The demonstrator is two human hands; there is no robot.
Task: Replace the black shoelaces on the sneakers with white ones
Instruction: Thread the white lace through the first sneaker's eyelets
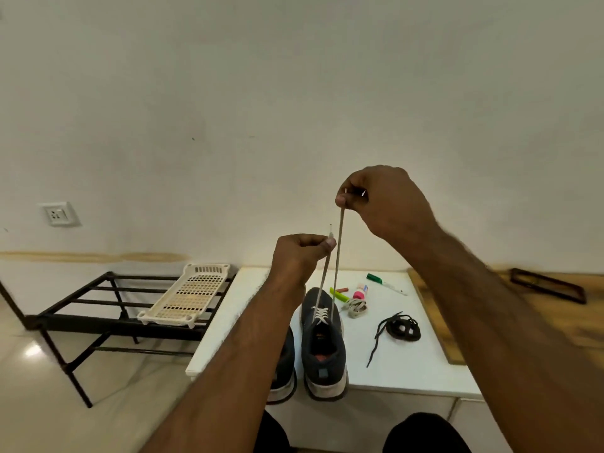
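Two dark grey sneakers stand on a white table point(408, 364), heels toward me. The right sneaker point(322, 348) has a white lace point(336, 266) crossed through its front eyelets, both ends pulled straight up. My left hand point(299, 256) pinches one end near its tip. My right hand point(382, 201), held higher, pinches the other end. The left sneaker point(284, 371) is mostly hidden behind my left forearm. A removed black lace point(400, 328) lies coiled on the table to the right. A second white lace point(356, 307) lies bundled beyond the shoes.
A green marker point(384, 283), a pink-capped tube point(360, 292) and a yellow-green highlighter point(338, 294) lie at the table's far side. A black metal rack point(98, 308) with a cream plastic tray point(189, 294) stands left. A wooden surface point(529, 308) lies to the right.
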